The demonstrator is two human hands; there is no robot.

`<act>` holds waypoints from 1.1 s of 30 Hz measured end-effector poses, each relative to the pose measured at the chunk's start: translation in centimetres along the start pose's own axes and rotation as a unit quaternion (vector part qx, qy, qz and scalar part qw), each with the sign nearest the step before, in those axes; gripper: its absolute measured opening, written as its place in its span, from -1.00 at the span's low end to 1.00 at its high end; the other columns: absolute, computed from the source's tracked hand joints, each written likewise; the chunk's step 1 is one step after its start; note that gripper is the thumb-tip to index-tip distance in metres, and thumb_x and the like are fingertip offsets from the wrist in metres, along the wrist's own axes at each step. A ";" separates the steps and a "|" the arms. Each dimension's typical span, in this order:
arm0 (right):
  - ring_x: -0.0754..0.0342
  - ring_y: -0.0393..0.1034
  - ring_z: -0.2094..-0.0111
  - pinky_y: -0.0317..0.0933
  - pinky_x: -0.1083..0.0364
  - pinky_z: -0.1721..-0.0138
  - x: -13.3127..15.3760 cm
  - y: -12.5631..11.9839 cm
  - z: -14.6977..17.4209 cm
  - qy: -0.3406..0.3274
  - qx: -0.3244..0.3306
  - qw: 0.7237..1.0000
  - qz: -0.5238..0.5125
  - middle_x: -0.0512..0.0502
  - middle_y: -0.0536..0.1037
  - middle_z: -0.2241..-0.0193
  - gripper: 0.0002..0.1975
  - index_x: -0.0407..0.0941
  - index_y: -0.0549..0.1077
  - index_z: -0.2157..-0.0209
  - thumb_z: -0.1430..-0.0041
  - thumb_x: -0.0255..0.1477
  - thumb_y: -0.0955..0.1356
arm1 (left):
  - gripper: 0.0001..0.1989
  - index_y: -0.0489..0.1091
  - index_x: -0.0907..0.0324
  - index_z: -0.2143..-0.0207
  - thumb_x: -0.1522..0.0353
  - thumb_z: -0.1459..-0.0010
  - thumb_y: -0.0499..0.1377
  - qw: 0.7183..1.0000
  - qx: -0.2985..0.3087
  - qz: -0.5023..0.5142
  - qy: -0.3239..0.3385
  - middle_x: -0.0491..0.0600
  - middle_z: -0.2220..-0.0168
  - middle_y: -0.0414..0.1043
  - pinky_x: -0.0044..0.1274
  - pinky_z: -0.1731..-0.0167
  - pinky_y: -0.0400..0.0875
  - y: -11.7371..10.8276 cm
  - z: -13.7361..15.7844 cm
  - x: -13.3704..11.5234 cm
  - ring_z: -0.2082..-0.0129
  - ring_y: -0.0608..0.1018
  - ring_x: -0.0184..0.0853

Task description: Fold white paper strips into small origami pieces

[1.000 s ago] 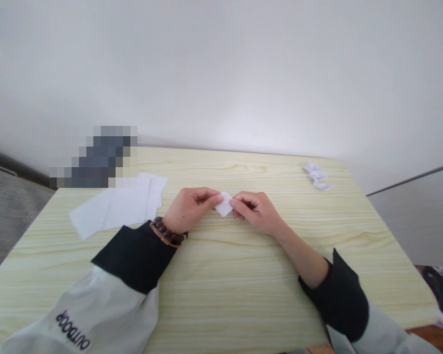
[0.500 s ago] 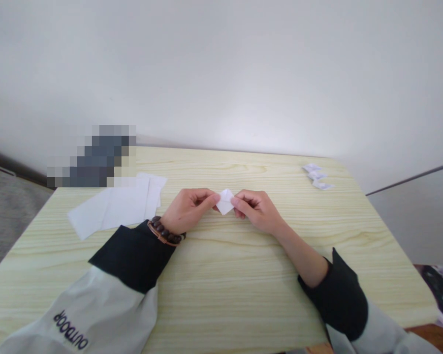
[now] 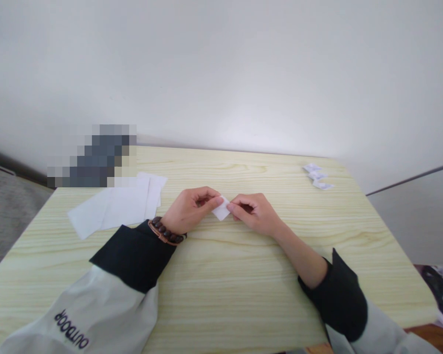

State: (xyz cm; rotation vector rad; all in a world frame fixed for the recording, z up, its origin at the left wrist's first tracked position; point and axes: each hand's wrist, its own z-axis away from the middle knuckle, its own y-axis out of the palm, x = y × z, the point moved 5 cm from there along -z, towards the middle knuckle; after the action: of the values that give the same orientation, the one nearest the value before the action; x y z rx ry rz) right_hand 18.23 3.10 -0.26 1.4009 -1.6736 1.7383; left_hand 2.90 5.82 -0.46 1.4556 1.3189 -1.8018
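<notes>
Between my two hands, over the middle of the table, is a small folded piece of white paper. My left hand pinches its left side between thumb and fingers. On the right side, my right hand grips its edge the same way. The paper's lower corner points down toward me, and its upper part is partly covered by my fingertips. Finer fold lines are too small to make out.
Several flat white paper sheets lie overlapping at the left of the wood-grain table. Small folded paper pieces sit in a row at the far right. A blurred-out dark object is at the back left. A white wall stands behind.
The folded paper has tilted and shifted slightly left and down. My left thumb now covers more of it, and my right fingertips have moved a little left and lower.
</notes>
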 end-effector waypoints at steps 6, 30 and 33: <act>0.23 0.21 0.62 0.08 0.22 0.55 -0.2 -0.2 0.0 0.013 -0.024 0.999 -0.018 0.03 0.43 0.63 -0.65 -0.15 0.41 0.54 -0.24 -0.29 0.22 | -0.65 0.44 0.24 0.28 0.13 -0.09 0.14 1.000 0.002 0.014 -0.004 0.00 0.36 0.51 -0.55 0.41 0.35 0.2 -0.1 0.1 0.41 0.49 -0.33; 0.21 0.25 0.61 0.15 0.22 0.55 -1.2 0.4 -0.4 0.047 -0.067 0.995 -0.064 0.07 0.38 0.59 -0.75 -0.13 0.34 0.21 -0.26 -0.24 0.21 | -0.74 0.41 0.26 0.30 0.26 0.00 0.24 0.988 -0.098 0.113 0.026 0.00 0.33 0.50 -0.49 0.26 0.42 -0.5 -0.4 1.0 0.33 0.53 -0.34; 0.21 0.25 0.62 0.13 0.22 0.56 -1.0 0.6 -0.6 0.059 -0.081 0.994 -0.046 0.07 0.37 0.59 -0.75 -0.12 0.33 0.25 -0.23 -0.22 0.23 | -0.75 0.43 0.26 0.30 0.26 -0.02 0.21 0.987 -0.123 0.092 0.043 0.01 0.32 0.49 -0.51 0.27 0.42 -1.0 -0.4 0.5 0.31 0.53 -0.33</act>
State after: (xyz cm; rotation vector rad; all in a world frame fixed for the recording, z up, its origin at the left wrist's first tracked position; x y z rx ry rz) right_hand 17.94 3.89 -1.24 1.2573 -1.6220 1.5652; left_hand 2.13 6.71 -0.56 1.4795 1.3458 -1.4194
